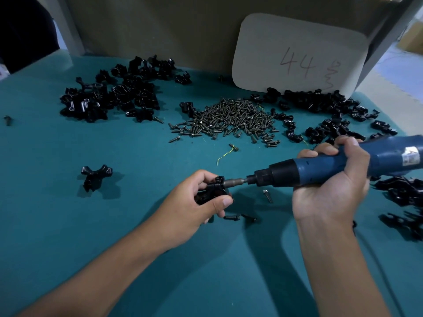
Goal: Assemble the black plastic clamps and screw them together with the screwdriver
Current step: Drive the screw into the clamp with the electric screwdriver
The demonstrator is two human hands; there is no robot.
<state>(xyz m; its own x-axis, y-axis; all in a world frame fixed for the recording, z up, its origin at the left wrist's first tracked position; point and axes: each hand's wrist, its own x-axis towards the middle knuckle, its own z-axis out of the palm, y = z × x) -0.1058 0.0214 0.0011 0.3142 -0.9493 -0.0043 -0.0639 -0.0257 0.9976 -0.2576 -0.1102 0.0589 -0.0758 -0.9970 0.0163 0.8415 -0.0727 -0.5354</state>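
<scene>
My left hand (194,202) grips a black plastic clamp (214,189) just above the teal table, fingers and thumb curled round it. My right hand (332,179) holds a blue electric screwdriver (320,167) lying nearly level, pointing left. Its metal bit (234,181) touches the clamp's upper right side. The screw under the bit is hidden. Three loose screws (267,195) lie on the table just below and right of the clamp.
A heap of dark screws (229,118) sits mid-table. Piles of black clamp parts lie at the back left (114,94), back right (320,110) and right edge (402,197). One assembled clamp (95,176) lies alone at left. A card marked 44 (297,58) leans against the back wall.
</scene>
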